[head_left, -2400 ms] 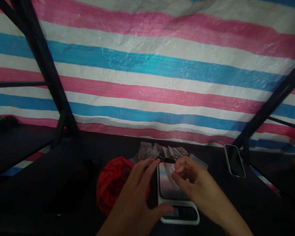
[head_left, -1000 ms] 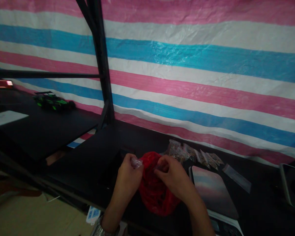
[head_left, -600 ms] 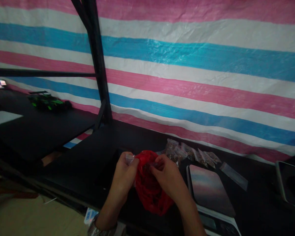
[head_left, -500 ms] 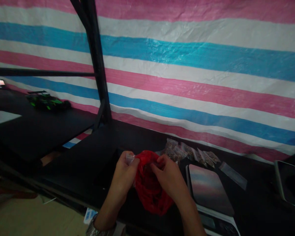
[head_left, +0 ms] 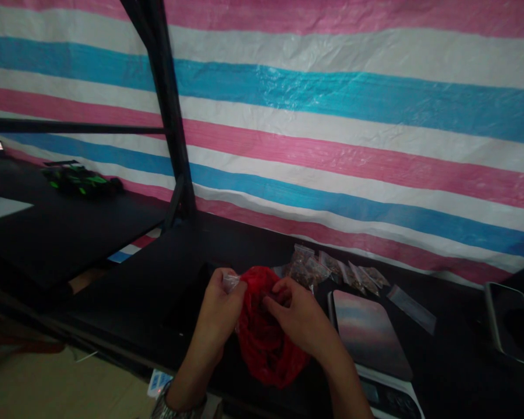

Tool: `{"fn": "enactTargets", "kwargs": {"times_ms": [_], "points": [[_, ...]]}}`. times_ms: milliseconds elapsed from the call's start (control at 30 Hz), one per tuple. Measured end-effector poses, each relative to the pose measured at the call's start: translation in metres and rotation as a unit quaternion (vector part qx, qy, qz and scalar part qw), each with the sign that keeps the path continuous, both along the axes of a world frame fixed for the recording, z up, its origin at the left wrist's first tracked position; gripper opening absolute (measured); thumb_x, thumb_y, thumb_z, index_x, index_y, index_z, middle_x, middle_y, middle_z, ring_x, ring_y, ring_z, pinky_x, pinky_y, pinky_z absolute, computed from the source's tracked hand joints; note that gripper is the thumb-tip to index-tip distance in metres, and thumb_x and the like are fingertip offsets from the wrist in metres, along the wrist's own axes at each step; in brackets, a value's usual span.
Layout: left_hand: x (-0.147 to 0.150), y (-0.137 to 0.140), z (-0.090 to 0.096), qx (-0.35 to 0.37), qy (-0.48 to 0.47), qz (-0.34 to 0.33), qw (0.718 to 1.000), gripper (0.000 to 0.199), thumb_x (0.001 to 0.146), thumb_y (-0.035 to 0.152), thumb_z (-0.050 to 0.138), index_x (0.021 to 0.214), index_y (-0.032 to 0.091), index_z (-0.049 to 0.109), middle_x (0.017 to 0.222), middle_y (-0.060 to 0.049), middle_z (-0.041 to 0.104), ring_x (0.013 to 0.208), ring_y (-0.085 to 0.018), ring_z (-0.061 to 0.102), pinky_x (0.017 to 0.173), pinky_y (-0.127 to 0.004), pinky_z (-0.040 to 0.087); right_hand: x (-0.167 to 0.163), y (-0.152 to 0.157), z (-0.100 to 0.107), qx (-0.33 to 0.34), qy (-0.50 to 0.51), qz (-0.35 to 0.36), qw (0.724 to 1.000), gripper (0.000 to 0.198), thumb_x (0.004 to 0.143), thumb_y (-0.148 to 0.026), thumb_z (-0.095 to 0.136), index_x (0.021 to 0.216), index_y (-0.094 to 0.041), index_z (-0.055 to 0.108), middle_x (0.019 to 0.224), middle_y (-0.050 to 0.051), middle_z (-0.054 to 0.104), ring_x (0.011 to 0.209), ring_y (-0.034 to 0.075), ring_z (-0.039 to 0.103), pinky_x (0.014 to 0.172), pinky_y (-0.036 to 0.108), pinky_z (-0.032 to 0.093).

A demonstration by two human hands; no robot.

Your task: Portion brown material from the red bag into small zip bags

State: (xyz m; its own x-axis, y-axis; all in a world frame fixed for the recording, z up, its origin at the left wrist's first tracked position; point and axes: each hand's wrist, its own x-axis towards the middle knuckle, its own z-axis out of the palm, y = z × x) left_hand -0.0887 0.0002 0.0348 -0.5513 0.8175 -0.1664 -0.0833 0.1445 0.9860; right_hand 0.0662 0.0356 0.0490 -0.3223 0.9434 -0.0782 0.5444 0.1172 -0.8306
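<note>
A red plastic bag sits at the front of the black table with its mouth up and dark contents inside. My left hand is closed at the bag's left rim. Crumpled clear plastic, like a small bag, pokes out between its thumb and fingers. Over the bag's mouth, my right hand has its thumb and fingers bent together in a pinch; what they hold, if anything, is too dark to make out. Several small clear zip bags with brownish contents lie just behind the hands.
Right of my hands stands a kitchen scale with a shiny plate. A flat clear zip bag lies behind it, and a dark grey-rimmed object is at the far right. A black post and a toy car are on the left.
My right thumb and fingertips have shifted slightly at the mouth of the red bag. The left hand keeps its grip. The whole view has moved a little.
</note>
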Motion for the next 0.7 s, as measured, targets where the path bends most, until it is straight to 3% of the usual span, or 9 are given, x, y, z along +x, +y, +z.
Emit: {"fn": "enactTargets", "kwargs": {"times_ms": [267, 467, 700], "points": [[-0.001, 0.000, -0.001, 0.018, 0.019, 0.012, 1.000, 0.037, 0.064, 0.036, 0.066, 0.096, 0.025, 0.052, 0.071, 0.007, 0.057, 0.057, -0.013, 0.053, 0.054, -0.024, 0.043, 0.006, -0.003, 0.005, 0.016, 0.015, 0.008, 1.000, 0.006, 0.092, -0.027, 0.068, 0.091, -0.022, 0.065, 0.080, 0.000, 0.069, 0.074, 0.018, 0.065, 0.066, 0.028, 0.043], [-0.001, 0.003, -0.005, 0.032, 0.030, 0.026, 0.999, 0.033, 0.065, 0.034, 0.064, 0.094, 0.024, 0.053, 0.070, 0.006, 0.056, 0.058, -0.013, 0.052, 0.053, -0.023, 0.041, 0.009, -0.006, 0.011, 0.024, -0.031, -0.032, 0.999, 0.007, 0.093, -0.029, 0.067, 0.091, -0.023, 0.065, 0.083, 0.002, 0.072, 0.077, 0.021, 0.068, 0.069, 0.030, 0.043], [0.008, 0.001, 0.002, 0.031, 0.006, -0.002, 1.000, 0.035, 0.066, 0.038, 0.065, 0.096, 0.025, 0.052, 0.067, 0.007, 0.056, 0.053, -0.014, 0.054, 0.048, -0.023, 0.041, -0.001, -0.009, 0.002, 0.017, -0.040, -0.009, 0.999, 0.007, 0.092, -0.026, 0.067, 0.089, -0.024, 0.061, 0.088, 0.004, 0.074, 0.079, 0.022, 0.067, 0.067, 0.030, 0.042]]}}
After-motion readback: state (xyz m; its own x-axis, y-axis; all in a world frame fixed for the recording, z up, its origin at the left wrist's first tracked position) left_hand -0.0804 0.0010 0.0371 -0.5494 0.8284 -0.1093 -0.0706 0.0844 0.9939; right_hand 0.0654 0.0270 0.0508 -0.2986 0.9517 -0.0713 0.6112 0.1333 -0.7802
